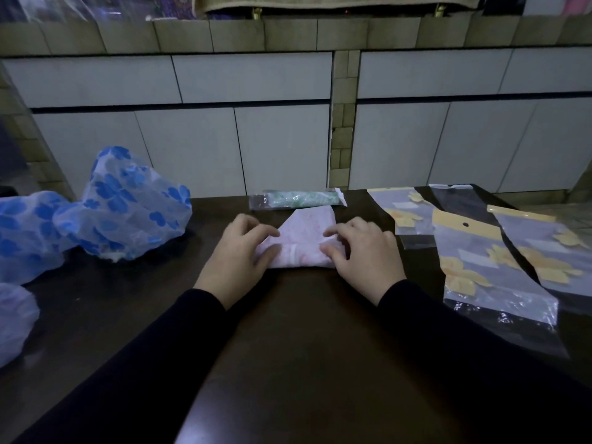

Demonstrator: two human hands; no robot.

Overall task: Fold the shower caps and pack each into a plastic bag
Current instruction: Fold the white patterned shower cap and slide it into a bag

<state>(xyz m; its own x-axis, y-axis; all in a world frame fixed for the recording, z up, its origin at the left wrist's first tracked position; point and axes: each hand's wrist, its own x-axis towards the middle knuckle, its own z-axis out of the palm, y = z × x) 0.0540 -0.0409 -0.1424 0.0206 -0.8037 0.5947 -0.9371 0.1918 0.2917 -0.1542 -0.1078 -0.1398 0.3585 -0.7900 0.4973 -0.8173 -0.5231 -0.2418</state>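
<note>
The pink shower cap [299, 240] is being pinned flat on the table [304, 331] between both hands, left hand [238, 251] and right hand [362, 251] pinching its side edges so creases are being kept. Plastic bags [487, 270] are lying just right, presumably for packing.

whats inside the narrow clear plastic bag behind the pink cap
The narrow clear plastic bag holds a rolled green-and-white patterned shower cap. Whether anything lies beneath the roll is hidden.
</note>
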